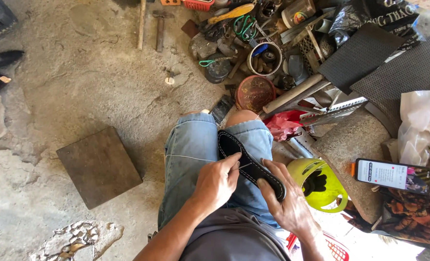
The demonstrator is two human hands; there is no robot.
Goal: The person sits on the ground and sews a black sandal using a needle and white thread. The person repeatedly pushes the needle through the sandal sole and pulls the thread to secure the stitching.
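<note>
Black leather sandal sole with white edge stitching on lap; right hand fingers clamped on near end, left hand fingers pinched on thread at mid-edge; stitching runs along visible edge, end not yet tied off.

The single head-worn camera looked steeply down from the seated person's eye level, close over the denim-clad lap at frame centre, facing forward across the cracked concrete floor toward the tool clutter along the top edge.
</note>
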